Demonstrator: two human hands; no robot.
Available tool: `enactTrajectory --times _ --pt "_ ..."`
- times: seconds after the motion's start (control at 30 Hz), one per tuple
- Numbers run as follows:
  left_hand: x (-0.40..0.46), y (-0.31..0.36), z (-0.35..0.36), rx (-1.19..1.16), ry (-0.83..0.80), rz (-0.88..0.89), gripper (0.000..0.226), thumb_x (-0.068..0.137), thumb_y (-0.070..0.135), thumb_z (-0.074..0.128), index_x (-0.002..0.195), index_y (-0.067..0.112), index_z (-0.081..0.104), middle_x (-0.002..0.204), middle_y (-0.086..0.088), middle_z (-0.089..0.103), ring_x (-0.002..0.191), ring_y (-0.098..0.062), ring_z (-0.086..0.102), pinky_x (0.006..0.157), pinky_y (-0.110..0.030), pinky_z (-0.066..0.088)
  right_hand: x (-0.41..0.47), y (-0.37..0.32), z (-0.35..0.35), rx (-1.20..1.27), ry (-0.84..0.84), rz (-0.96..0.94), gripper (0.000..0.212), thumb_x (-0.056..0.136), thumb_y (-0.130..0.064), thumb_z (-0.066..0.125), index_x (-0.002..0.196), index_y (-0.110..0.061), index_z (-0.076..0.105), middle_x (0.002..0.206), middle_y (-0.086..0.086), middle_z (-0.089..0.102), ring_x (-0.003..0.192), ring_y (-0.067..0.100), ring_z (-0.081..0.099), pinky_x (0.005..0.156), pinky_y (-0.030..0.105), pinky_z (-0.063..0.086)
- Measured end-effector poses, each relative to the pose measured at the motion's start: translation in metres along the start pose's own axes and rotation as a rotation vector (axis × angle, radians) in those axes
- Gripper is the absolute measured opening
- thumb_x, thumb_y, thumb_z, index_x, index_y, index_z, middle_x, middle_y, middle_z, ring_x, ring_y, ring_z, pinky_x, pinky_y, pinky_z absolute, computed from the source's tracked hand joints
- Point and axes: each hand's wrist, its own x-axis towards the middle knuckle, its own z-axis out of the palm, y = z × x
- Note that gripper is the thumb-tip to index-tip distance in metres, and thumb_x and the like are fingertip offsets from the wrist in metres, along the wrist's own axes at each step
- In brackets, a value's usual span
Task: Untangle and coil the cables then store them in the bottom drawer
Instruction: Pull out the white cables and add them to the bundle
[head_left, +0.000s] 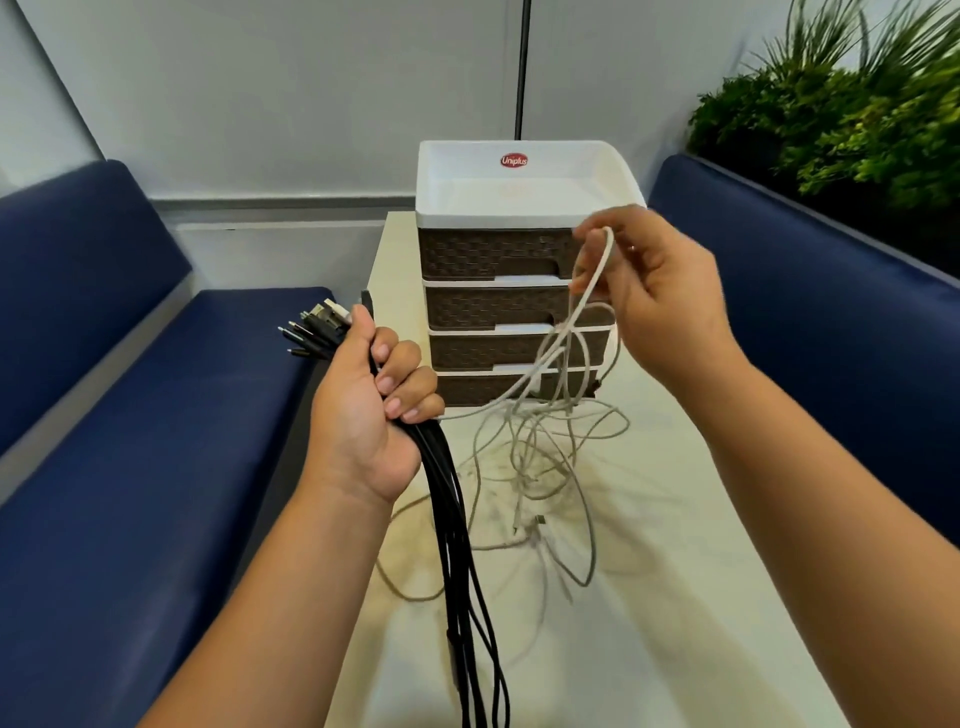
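- One cream table (649, 597) runs from near to far, with a blue bench (130, 441) along its left side and a second blue bench (810, 270) along its right side.
- Pale wall panels close the far side; green plants (841, 109) stand at far right.
- One drawer unit (498, 291) stands at the far end of the table: four brown woven-pattern drawers under a white top tray. The bottom drawer (493, 389) appears closed.
- Left hand (371, 405): fingers curled tight around a bundle of black cables (457, 545); connector ends project far-left above the fist, and the cords hang down toward the near edge. Exact cable count cannot be told.
- Right hand (660, 291): fingers pinch a raised loop of white cable (592, 275) in front of the drawers.
- White cables (540, 467) lie tangled on the table below that loop; their number cannot be told.
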Motion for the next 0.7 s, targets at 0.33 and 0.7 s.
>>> enactTrajectory --times 0.33,0.7 --pt "0.004 -0.007 0.005 0.062 0.005 -0.027 0.039 0.095 0.045 0.05 0.064 0.022 0.042 0.046 0.009 0.021 0.033 -0.004 0.019 0.035 -0.016 0.016 0.001 -0.011 0.003 -0.014 -0.023 -0.024 0.018 0.102 -0.021 0.048 0.11 -0.017 0.064 0.087 0.0 0.068 0.08 0.014 0.069 0.075 0.039 0.059" --pt "0.0 -0.042 0.024 0.399 -0.116 -0.194 0.02 0.087 0.034 0.061 0.074 0.022 0.069 0.046 0.01 0.019 0.036 -0.002 0.015 0.035 -0.016 0.012 -0.016 -0.042 0.011 0.147 -0.274 -0.226 0.018 0.099 -0.014 0.055 0.111 -0.01 0.067 0.087 0.002 0.069 0.084 0.013 0.07 0.076 0.029 0.058"
